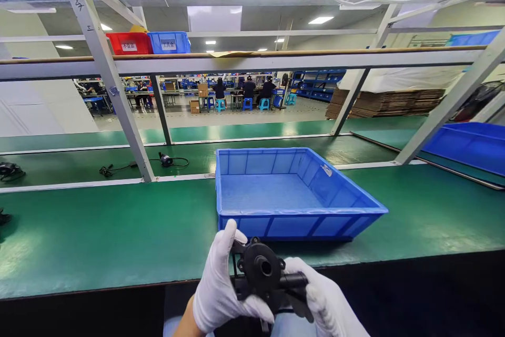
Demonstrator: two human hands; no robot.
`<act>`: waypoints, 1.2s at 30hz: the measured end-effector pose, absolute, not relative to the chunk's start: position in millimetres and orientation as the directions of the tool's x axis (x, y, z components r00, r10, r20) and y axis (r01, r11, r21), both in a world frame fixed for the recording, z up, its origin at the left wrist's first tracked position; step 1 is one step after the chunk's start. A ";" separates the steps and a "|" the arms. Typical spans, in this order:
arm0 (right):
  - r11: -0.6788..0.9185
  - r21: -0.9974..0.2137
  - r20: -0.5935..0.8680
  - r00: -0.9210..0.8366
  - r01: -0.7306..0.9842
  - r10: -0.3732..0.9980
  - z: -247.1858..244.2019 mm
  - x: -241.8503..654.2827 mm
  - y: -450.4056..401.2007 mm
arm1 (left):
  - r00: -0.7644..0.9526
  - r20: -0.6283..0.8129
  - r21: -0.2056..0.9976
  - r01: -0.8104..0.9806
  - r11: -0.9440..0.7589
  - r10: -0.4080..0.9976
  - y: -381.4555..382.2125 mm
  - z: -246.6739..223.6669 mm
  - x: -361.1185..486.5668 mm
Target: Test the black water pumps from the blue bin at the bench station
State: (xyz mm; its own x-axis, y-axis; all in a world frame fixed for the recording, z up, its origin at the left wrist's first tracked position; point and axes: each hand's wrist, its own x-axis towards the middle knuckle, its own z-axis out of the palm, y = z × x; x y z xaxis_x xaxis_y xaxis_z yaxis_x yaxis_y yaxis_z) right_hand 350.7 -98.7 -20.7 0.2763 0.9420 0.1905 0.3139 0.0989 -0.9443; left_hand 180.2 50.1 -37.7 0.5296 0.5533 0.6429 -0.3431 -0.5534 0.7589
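Black pump-like housing (256, 266): likely light, rigid, slick; best held by its flanks. Left gloved hand (216, 284) clamps one; right gloved hand (325, 295) grips its side tube (292, 280).

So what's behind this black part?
Beyond the black part are the green bench and blue bin; it, your left hand and right hand hide some of the bench's near edge.

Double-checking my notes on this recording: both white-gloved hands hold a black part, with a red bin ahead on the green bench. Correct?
Not quite: the bin on the green bench is blue, not red, as the head view shows. The left hand and right hand do hold a black part.
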 end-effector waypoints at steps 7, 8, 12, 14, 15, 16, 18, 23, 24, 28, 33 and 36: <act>0.142 -0.953 0.203 0.217 0.267 0.955 -27.3 354.5 -101.4 | 0.447 0.785 0.592 -0.335 -0.733 0.429 57.2 -42.0 190.9; 0.145 -0.952 0.206 0.212 0.269 0.955 -26.3 354.5 -101.1 | 0.442 0.796 0.574 -0.334 -0.748 0.413 58.8 -43.6 191.9; 0.139 -0.952 0.204 0.225 0.273 0.953 -21.7 352.4 -98.2 | 0.464 0.767 0.615 -0.338 -0.712 0.442 61.2 -48.8 192.8; 0.115 -0.956 0.181 0.235 0.272 0.955 -20.2 350.9 -97.1 | 0.485 0.730 0.667 -0.353 -0.656 0.482 60.5 -50.2 191.9; 0.100 -0.957 0.167 0.235 0.272 0.958 -19.7 350.3 -96.8 | 0.500 0.705 0.697 -0.357 -0.622 0.503 60.1 -50.6 191.3; 0.090 -0.958 0.157 0.236 0.272 0.959 -19.4 349.8 -96.7 | 0.514 0.682 0.722 -0.359 -0.591 0.521 59.7 -50.9 190.6; 0.080 -0.958 0.147 0.235 0.274 0.961 -19.5 349.1 -96.8 | 0.533 0.650 0.754 -0.363 -0.548 0.541 59.5 -50.9 189.4; 0.076 -0.962 0.134 0.214 0.262 0.968 -18.9 348.4 -97.7 | 0.520 0.676 0.730 -0.377 -0.570 0.522 60.5 -49.7 187.8; 0.073 -0.964 0.130 0.213 0.256 0.968 -17.8 348.4 -97.7 | 0.512 0.688 0.717 -0.375 -0.587 0.514 60.6 -49.6 187.6; 0.031 -0.954 0.087 0.176 0.300 0.981 -13.4 349.2 -97.0 | 0.492 0.719 0.680 -0.349 -0.645 0.491 60.7 -50.0 187.2; 0.077 -0.956 0.131 0.179 0.285 0.975 -17.0 350.7 -98.4 | 0.482 0.726 0.671 -0.338 -0.660 0.491 61.0 -49.1 187.1; 0.079 -0.966 0.125 0.177 0.247 0.976 -19.1 350.7 -99.2 | 0.476 0.733 0.663 -0.341 -0.666 0.486 61.1 -48.3 187.2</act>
